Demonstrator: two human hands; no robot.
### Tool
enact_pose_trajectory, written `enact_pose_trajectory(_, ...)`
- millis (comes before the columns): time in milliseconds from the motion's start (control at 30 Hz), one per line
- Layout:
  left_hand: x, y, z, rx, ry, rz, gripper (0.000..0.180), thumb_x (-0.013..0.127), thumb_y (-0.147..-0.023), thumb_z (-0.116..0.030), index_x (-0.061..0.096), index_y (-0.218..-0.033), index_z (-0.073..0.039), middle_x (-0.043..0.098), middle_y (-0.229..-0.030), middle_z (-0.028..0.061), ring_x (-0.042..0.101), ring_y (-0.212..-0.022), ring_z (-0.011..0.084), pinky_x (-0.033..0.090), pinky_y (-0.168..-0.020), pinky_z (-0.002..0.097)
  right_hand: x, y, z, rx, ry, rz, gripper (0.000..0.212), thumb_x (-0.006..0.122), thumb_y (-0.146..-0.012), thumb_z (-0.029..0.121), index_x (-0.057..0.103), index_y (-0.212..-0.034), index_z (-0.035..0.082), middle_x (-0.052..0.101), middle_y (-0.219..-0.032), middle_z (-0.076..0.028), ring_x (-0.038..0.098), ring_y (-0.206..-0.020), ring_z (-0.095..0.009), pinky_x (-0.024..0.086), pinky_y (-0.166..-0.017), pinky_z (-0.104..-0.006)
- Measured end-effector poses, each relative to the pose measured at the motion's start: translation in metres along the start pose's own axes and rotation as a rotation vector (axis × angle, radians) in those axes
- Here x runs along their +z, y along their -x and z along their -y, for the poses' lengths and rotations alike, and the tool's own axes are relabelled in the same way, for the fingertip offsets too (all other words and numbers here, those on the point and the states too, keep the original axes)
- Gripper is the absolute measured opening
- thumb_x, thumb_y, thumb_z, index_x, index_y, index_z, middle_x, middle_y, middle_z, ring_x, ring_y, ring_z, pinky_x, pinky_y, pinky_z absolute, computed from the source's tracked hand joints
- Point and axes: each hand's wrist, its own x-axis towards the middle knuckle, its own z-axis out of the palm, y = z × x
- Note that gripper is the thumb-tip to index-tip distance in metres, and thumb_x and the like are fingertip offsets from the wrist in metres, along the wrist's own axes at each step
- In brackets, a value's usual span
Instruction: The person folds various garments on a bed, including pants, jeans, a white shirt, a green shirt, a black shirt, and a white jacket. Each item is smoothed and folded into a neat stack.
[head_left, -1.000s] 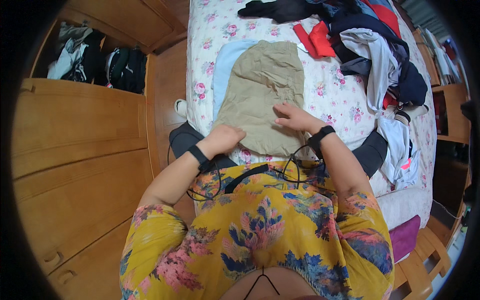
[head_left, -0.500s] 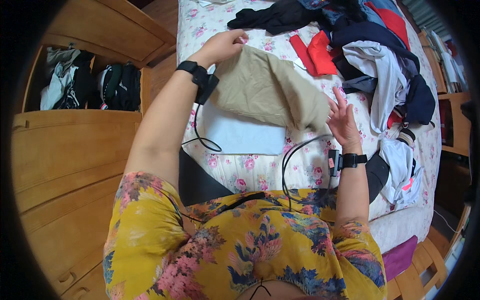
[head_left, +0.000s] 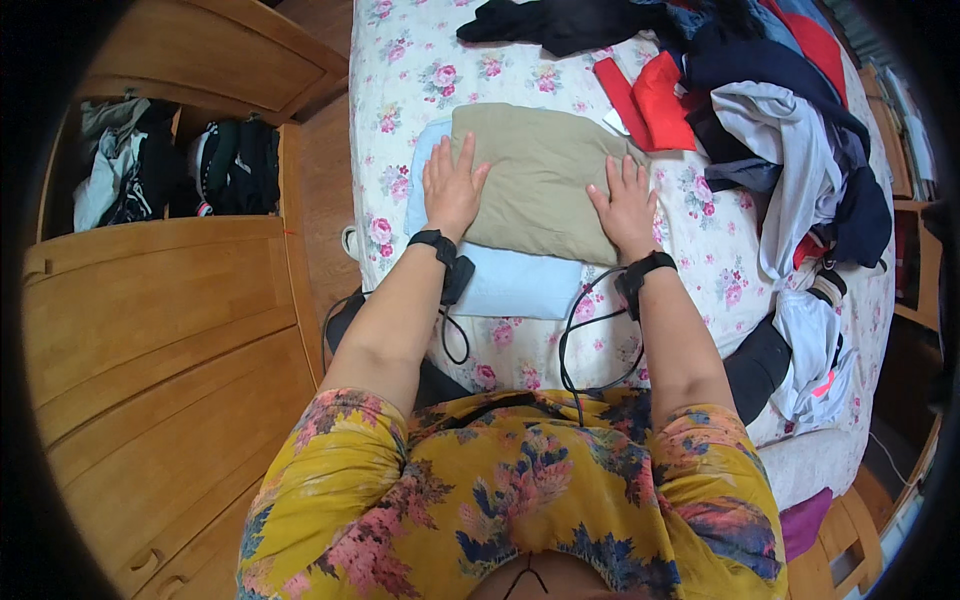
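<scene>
A khaki garment [head_left: 545,185], folded into a rough rectangle, lies on top of a light blue folded cloth [head_left: 515,285] on the bed. My left hand [head_left: 454,190] rests flat on the khaki garment's left edge, fingers spread. On its right edge my right hand [head_left: 626,208] lies with fingers stretched out, palm down. Neither hand grips anything. The light blue cloth shows below and to the left of the khaki one; the rest of it is covered. Black bands with small boxes and cables sit on both wrists.
A heap of mixed clothes [head_left: 780,130] lies at the bed's far right, with a red garment [head_left: 650,105] beside it and a black one [head_left: 560,25] at the back. White and black clothes [head_left: 805,345] lie nearer on the right. Left stands a wooden cabinet [head_left: 170,330] with clothes in open compartments.
The khaki garment, lifted and slanted before, now lies flat. My left hand has let go of its corner and come nearer; my right hand has moved left onto its edge.
</scene>
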Motion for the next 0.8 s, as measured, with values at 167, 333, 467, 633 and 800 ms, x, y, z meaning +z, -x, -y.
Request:
enact_pose_trajectory(167,-0.012,0.029,-0.004,-0.216,0.222,-0.317,0.069,0.066,-0.085,-0.029,0.033,-0.14,-0.003,0.039,-0.132,0.0288,0.038,-0.122,0.0416,0.03,-0.104,0.0466,-0.006,0.015,-0.028,0.385,-0.468,-0.217,0.079,0.07,-0.079,0.035,0.035,-0.139,-0.003,0.038,-0.135,-0.034,0.038,-0.127,-0.041,0.029,-0.107,-0.0448)
enact_pose_trajectory(333,-0.005,0.072,-0.025,-0.911,1.401,-0.29,0.077,0.074,-0.081,-0.025,0.028,-0.132,0.011,0.041,-0.126,0.0257,0.043,-0.116,0.0305,0.036,-0.1,0.04,-0.002,0.048,-0.021,0.803,-1.318,0.036,0.07,0.069,-0.082,0.027,0.037,-0.134,-0.009,0.049,-0.128,-0.024,0.051,-0.116,-0.034,0.044,-0.096,-0.0418)
enact_pose_trajectory(467,-0.004,0.055,-0.024,-1.048,1.233,-0.314,0.077,0.076,-0.079,-0.025,0.029,-0.129,0.008,0.049,-0.12,0.0215,0.05,-0.108,0.0255,0.04,-0.095,0.0379,-0.02,0.032,-0.005,0.93,-1.612,0.271,0.051,0.066,-0.084,0.014,0.045,-0.128,-0.003,0.059,-0.119,-0.015,0.061,-0.103,-0.029,0.052,-0.084,-0.0418)
enact_pose_trajectory(633,-0.054,0.019,-0.003,-1.077,1.744,0.245,0.039,0.068,-0.082,-0.013,0.054,-0.116,0.001,0.059,-0.114,0.0155,0.06,-0.099,0.0286,0.052,-0.075,0.0424,-0.099,0.019,0.032,0.837,-1.808,0.234,0.041,0.064,-0.084,0.008,0.051,-0.122,0.0,0.062,-0.113,-0.013,0.064,-0.097,-0.028,0.055,-0.082,-0.0405)
enact_pose_trajectory(800,-0.128,-0.047,0.022,-0.459,1.703,0.169,0.032,0.066,-0.086,-0.015,0.054,-0.112,0.0,0.059,-0.11,0.0133,0.059,-0.099,0.0215,0.053,-0.076,0.0374,-0.153,0.063,0.106,0.418,-2.023,0.076,0.033,0.062,-0.088,0.009,0.053,-0.119,0.004,0.062,-0.114,-0.01,0.06,-0.105,-0.023,0.049,-0.092,-0.0366)
